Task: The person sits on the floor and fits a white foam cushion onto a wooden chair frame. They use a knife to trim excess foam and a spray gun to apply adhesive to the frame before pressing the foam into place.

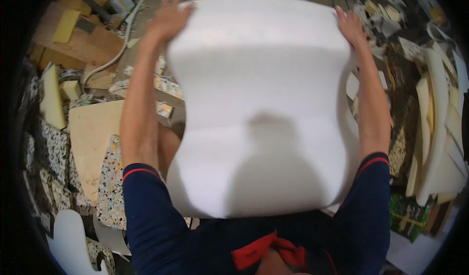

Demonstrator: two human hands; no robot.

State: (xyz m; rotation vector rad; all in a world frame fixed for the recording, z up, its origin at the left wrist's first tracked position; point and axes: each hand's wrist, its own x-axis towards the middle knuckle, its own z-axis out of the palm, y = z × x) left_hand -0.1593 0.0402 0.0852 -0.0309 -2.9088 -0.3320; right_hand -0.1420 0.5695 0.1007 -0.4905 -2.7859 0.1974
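Note:
A large white contoured cushion, apparently of foam, fills the middle of the head view. Its sides curve inward at the waist, and its near edge lies close against my body. My left hand grips its far left corner. At the far right corner, my right hand holds the edge with the fingertips on the rim. Both arms are stretched forward along the cushion's sides. A dark shadow falls on the lower half of the white surface. The cushion's underside is hidden.
Foam offcuts lie heaped on both sides, among them a speckled piece, a tan panel and a yellow strip. Brown boards lie at the far left. Long cream foam pieces stand at the right.

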